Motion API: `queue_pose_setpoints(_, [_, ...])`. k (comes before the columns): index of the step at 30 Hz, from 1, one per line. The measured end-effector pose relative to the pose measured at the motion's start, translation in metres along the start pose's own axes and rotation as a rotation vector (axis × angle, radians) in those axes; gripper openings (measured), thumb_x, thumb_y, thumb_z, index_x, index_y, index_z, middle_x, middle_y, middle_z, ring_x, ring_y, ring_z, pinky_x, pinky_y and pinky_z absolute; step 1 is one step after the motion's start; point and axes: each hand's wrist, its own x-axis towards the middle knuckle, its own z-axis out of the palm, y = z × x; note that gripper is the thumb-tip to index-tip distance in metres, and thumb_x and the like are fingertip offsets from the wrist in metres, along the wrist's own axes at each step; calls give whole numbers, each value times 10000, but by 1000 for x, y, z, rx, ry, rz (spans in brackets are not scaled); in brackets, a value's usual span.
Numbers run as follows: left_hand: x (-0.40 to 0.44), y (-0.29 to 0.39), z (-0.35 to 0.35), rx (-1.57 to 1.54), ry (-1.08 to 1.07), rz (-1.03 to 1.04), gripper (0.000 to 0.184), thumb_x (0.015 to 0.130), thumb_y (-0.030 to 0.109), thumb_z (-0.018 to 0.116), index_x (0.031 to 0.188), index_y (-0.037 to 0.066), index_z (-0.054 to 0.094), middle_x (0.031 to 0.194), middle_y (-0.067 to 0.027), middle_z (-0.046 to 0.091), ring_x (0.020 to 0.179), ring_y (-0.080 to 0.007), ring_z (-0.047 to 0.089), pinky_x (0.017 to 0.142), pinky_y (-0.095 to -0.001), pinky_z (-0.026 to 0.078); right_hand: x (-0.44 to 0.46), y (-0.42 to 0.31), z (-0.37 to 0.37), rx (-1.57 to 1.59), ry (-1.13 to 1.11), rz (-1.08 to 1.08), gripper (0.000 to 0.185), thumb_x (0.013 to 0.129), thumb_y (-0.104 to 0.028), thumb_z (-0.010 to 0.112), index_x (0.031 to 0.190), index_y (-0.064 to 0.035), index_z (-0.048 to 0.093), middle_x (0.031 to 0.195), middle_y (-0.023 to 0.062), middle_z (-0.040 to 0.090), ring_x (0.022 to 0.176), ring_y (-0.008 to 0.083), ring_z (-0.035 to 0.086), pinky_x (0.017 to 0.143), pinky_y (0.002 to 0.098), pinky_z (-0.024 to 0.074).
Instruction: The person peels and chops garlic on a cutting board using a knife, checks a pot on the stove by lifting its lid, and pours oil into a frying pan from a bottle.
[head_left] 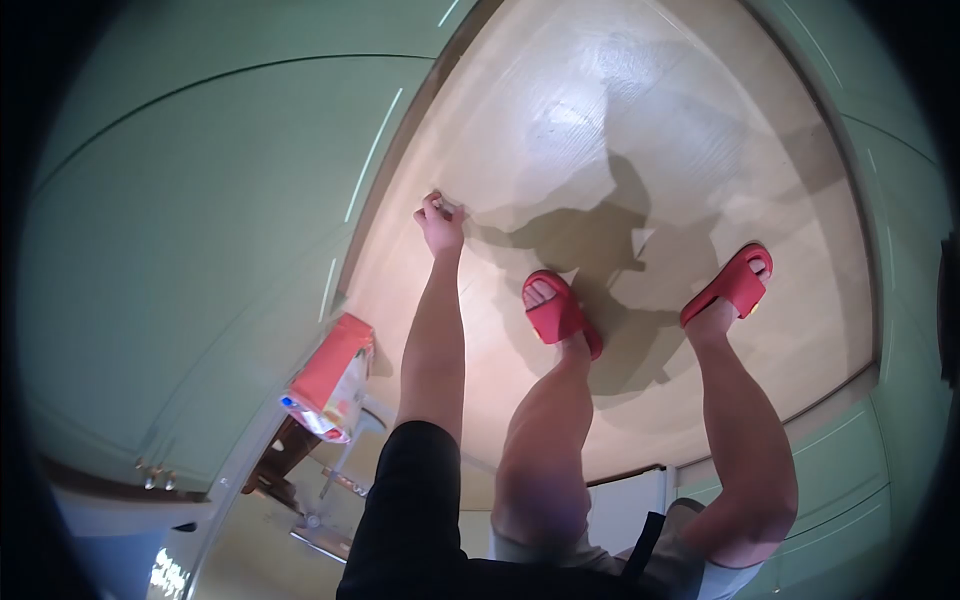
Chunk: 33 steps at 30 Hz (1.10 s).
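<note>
My left hand [441,224] reaches down to the pale floor [560,130], its fingers curled in and pressed together. A small pale bit shows at the fingertips, too small to name. The hand's shadow stretches to the right from it. My left forearm comes out of a black sleeve [410,500]. Farther right stand my feet in a red slide sandal [562,315] and a second red slide sandal [735,287]. My right hand does not show.
Green cabinet fronts [230,190] curve along the left, with more green cabinets [835,460] at the right. A red and white plastic packet [335,375] stands against the left cabinets. Behind it is a metal-framed item [325,520], partly hidden.
</note>
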Motion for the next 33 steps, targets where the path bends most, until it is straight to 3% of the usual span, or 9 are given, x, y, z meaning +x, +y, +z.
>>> queue_pose_setpoints(5, [-27,-27,21,-24,-141,159,127,853,149,755,853,54,671,748,-113,671,681,-254,650,669,-384,530,-8,-25,-25,-3,7,-31,363,965,-197,662,1275,-16,609,1198,150,689,1113,260,654,969,361,504])
queue_pose_setpoints(9, [-138,46,-24,-339,-560,151,79,882,95,722,944,60,690,824,-88,697,747,-197,655,696,-339,540,-1,-99,-97,43,98,-112,344,952,-172,678,1250,-10,622,1182,156,694,1096,266,660,958,367,509])
queue_pose_setpoints(13, [-266,234,-131,-850,-948,256,156,893,16,726,1043,49,695,912,-60,717,821,-123,669,744,-293,560,60,-229,-209,36,240,-294,325,938,-147,694,1225,-5,635,1167,162,700,1080,273,665,946,372,514])
queue_pose_setpoints(19, [-485,676,-440,-648,-1160,665,110,868,-70,717,945,-22,655,925,-57,663,893,-140,661,823,-281,552,163,-278,-247,-73,41,-156,388,875,-110,750,1234,-21,633,1197,224,656,1100,351,654,949,426,522])
queue_pose_setpoints(20, [-510,734,-456,-650,-1081,961,109,858,-77,723,928,-22,661,930,-58,662,912,-148,653,853,-289,539,168,-262,-238,-29,45,-209,385,875,-113,749,1232,-27,633,1208,219,650,1099,352,652,947,437,522])
queue_pose_setpoints(25, [-629,982,-397,-788,-1740,852,163,894,-37,695,1030,0,613,1017,-48,629,1034,-136,620,970,-294,503,193,-258,-277,743,-266,-26,228,915,-189,760,1070,-42,681,917,61,669,817,142,640,696,289,510])
queue_pose_setpoints(27, [-654,1041,-302,-701,-1763,825,278,891,25,714,1151,11,617,1097,-91,660,1080,-178,649,969,-315,518,211,-243,-330,932,-159,128,154,947,-194,734,894,-59,681,727,-6,604,668,68,550,609,217,419])
queue_pose_setpoints(29, [-678,1050,-220,-341,-1250,1190,338,888,41,686,1220,45,624,1184,-118,670,1129,-258,654,979,-379,519,230,-212,-355,1086,60,243,245,970,-199,708,755,-105,640,626,-36,551,589,47,483,573,204,365])
queue_pose_setpoints(33, [-709,1055,-198,-98,-765,1501,377,904,89,634,1281,95,627,1263,-118,668,1152,-344,641,967,-459,520,276,-90,-299,-98,222,88,305,924,-184,731,1182,-55,632,1027,132,685,904,217,673,756,311,536])
